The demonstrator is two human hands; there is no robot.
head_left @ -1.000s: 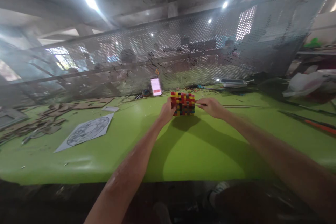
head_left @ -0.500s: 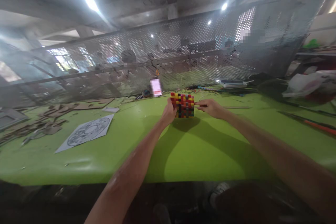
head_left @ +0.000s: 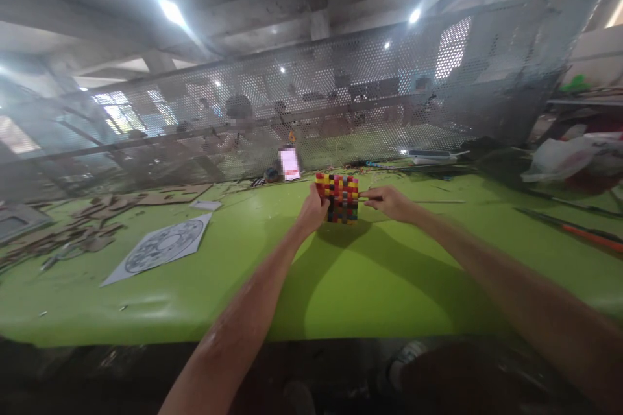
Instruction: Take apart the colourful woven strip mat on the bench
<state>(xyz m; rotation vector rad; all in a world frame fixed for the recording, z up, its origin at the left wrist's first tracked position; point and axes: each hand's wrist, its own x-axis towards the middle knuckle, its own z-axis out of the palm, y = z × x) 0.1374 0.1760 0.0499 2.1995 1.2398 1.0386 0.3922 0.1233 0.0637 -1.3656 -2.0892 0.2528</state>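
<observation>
A small woven panel (head_left: 344, 198) of red, yellow, black and green strips is held up above the green tabletop. My left hand (head_left: 313, 211) grips its left side, the thumb lying on the face towards me. At the right edge is my right hand (head_left: 389, 202), its fingers pinched and pointing at the weave. Whatever lies between those fingertips is too small to make out. The shadow of the hands and panel falls on the table below.
Left on the green table (head_left: 233, 298) are a printed paper (head_left: 165, 245) and brown cardboard scraps (head_left: 97, 220). A bright-screened phone (head_left: 290, 164) stands against the perforated metal screen (head_left: 316, 97). Orange-handled tool (head_left: 591, 235) and plastic bag (head_left: 559, 159) lie right. People are beyond the screen.
The woven panel has tilted slightly, its lower edge now sitting a little lower. Both hands stay nearly in place, the left still gripping and the right still pinched at the edge.
</observation>
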